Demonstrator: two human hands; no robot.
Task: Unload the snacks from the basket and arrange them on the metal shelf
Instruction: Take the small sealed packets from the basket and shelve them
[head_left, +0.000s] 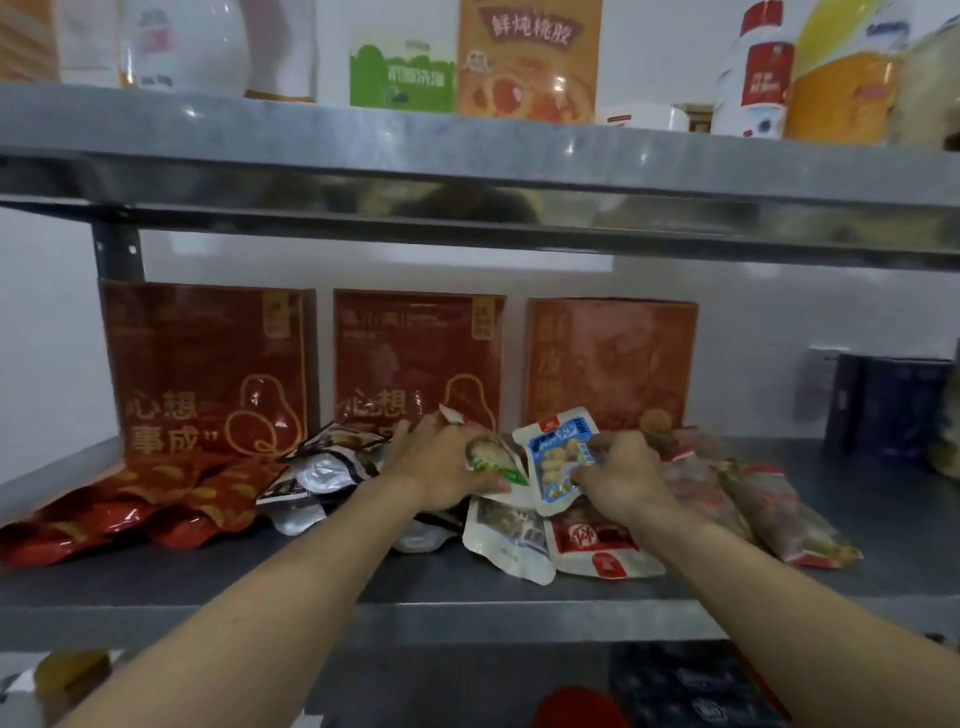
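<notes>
Metal shelf (467, 587), boxes (208, 369) reading 心想事成

red snack packets (130, 504): flat, near left | blue-white pouch (558, 457): tilted upright, centre | green pouch (493, 457): beside it, left | metal shelf (467, 613): grey, carrying all

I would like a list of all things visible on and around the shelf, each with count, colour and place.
metal shelf: one, grey, centre.
upper shelf: one, grey, above.
red boxes: three, dark red to orange, upright at the back.
red packets: several, shiny red, left.
black-and-silver packets: a few, left of centre.
blue-and-white packet: one, held in the middle.
green-and-white packet: one, in the middle.
reddish packets: several, right.
orange box: one, upper shelf.
left hand: one, on the green-and-white packet.
right hand: one, holding the blue-and-white packet.
</notes>
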